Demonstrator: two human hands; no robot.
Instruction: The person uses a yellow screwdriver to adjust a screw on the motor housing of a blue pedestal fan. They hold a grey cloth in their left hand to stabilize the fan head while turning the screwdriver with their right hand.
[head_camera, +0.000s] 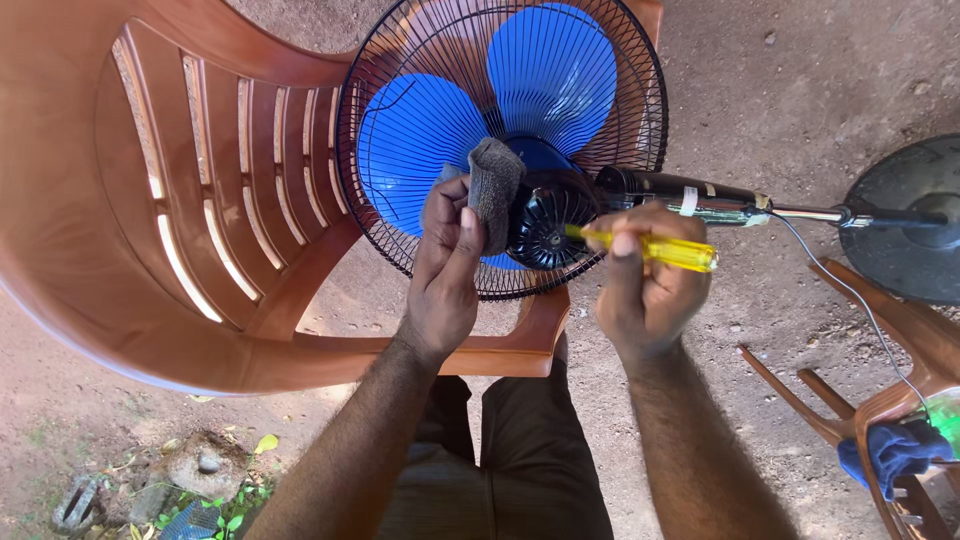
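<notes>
A pedestal fan lies sideways across a brown plastic chair (150, 200), its black wire guard (400, 60) and blue blades (420, 140) facing away from me. My left hand (445, 270) pinches a grey cloth (495, 180) against the black motor housing (550, 215). My right hand (645, 290) grips a yellow-handled screwdriver (675, 250) whose tip points left at the motor housing. The fan's black and chrome pole (720, 200) runs right to its round black base (915, 215).
A second brown chair (900, 330) stands at the right with a blue cloth (895, 450) on it. A thin grey cord (860, 310) hangs from the pole. Bare dirt ground lies all around; stones and leaves sit at the bottom left (200, 465).
</notes>
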